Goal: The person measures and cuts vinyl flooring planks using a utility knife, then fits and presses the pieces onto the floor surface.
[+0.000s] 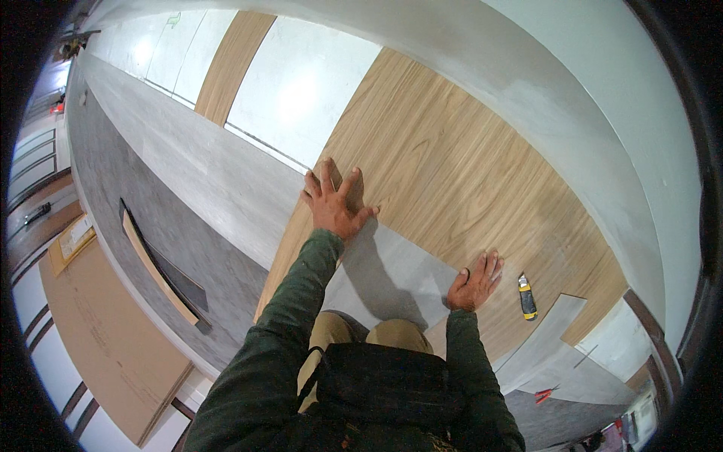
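Light wood-grain flooring planks [452, 166] cover the floor ahead of me. My left hand [337, 201] presses on the planks near their left end, fingers spread, holding nothing. Farther right, my right hand [476, 282] lies with fingers stretched out on the wood surface, a dark ring on one finger. Between the two hands is a grey floor patch [392, 264], partly in my shadow, with my knees at its near side. Just right of my right hand rests a yellow and black utility knife [527, 297].
A grey plank piece [553, 331] and red-handled pliers [546, 393] lie at the lower right. To the left are a thin wood strip [154, 264] and large cardboard sheets [105, 324]. One separate plank [235, 68] crosses the white floor [301, 83]. A pale wall [602, 113] runs along the far side.
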Demonstrator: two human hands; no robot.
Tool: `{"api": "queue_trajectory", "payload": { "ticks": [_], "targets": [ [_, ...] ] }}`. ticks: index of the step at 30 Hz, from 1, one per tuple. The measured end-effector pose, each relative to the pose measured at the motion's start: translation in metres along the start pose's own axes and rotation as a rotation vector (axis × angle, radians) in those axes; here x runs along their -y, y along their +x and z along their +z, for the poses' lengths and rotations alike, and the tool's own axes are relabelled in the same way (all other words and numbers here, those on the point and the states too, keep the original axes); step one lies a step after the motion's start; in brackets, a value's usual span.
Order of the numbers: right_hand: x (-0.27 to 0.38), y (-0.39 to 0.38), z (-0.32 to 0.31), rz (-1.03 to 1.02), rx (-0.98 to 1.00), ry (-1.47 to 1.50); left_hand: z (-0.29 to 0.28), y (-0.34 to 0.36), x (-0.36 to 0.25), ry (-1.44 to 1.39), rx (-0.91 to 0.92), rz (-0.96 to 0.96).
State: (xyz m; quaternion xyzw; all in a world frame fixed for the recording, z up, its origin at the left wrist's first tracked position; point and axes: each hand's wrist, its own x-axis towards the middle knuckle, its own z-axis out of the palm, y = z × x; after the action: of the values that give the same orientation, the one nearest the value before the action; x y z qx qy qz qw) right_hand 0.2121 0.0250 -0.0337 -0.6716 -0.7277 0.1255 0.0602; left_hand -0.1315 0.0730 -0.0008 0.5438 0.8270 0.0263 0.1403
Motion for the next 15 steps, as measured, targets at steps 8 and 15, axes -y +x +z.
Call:
{"api": "queue_trajectory", "payload": {
  "ticks": [8,15],
  "targets": [
    [-0.002,-0.001,0.002,-0.019,-0.024,0.033,-0.005,0.0,-0.001,0.015,0.027,0.0],
    [-0.005,-0.002,0.004,-0.004,-0.002,0.039,-0.01,0.001,-0.003,0.017,0.047,0.005]
  ]
}}
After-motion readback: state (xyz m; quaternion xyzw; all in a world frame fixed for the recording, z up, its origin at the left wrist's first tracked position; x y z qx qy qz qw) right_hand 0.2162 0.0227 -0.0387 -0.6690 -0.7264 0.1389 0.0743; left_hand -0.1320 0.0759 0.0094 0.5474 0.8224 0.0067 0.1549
